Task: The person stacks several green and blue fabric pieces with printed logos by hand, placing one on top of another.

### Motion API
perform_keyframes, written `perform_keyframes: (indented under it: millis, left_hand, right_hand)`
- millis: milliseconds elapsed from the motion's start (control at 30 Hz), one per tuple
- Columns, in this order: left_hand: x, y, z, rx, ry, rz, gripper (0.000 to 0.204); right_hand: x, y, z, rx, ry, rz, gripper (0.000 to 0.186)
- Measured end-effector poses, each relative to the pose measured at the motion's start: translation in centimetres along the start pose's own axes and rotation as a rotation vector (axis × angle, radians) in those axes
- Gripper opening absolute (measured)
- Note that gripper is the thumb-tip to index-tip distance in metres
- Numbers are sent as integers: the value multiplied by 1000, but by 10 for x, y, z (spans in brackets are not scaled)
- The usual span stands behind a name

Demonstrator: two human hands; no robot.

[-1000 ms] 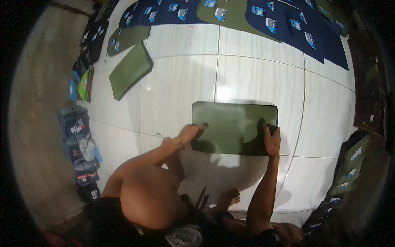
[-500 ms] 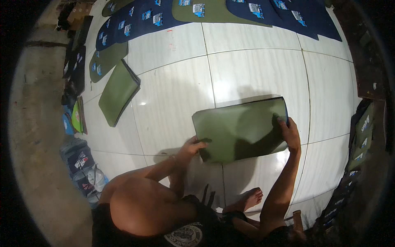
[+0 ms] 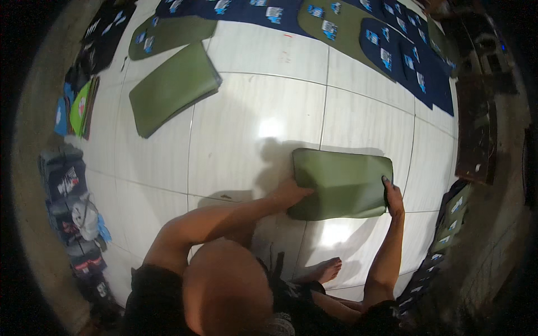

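Observation:
A thick rectangular stack of olive-green fabric is between my hands, just over the tiled floor; whether it touches the tiles I cannot tell. My left hand grips its left edge, with the thumb on top and the other fingers hidden beneath. At the opposite edge my right hand is closed on the stack, its thumb pressed on the upper face. A second green fabric stack lies slantwise on the floor to the far left, with darker layers at its edge.
Along the far side lie navy printed fabric panels and green printed panels. Folded garments line the left, with a green folded cloth beyond them. More printed pieces and a dark wooden cabinet border the right. My bare foot rests nearby.
My view has turned, so the floor and panels appear shifted. My left hand reaches farther onto the stack's left edge, and the stack has tilted and now lies more level.

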State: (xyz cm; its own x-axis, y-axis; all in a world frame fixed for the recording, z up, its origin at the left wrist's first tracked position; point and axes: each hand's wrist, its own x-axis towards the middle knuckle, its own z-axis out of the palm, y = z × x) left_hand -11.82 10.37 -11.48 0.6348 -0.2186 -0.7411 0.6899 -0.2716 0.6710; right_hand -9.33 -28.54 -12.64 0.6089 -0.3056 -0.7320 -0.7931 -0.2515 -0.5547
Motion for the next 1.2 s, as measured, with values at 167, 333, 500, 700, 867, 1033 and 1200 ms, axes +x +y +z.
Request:
perform_keyframes:
  millis: [167, 333, 500, 700, 867, 1033, 1200]
  left_hand:
    - [27, -31, 17, 214, 98, 143, 46]
    - [29, -29, 0, 234, 103, 276, 41]
    - [32, -23, 2, 15, 34, 44, 49]
    - [44, -34, -4, 23, 88, 148, 45]
    - [35, -22, 0, -33, 13, 124, 42]
    - [39, -40, -5, -74, 10, 267, 35]
    - [49, -49, -3, 123, 11, 367, 35]
  right_hand:
    - [-27, -4, 16, 303, -236, -8, 67]
    - [-47, 3, 9, 171, -273, 38, 54]
    - [-54, 27, 7, 5, -99, -95, 38]
    - [-51, 30, 9, -10, -169, -11, 33]
    - [-64, 19, 21, -13, -171, -4, 37]
    - [-68, 7, 22, -170, -222, 13, 43]
    - [-61, 25, -2, 38, -131, 37, 47]
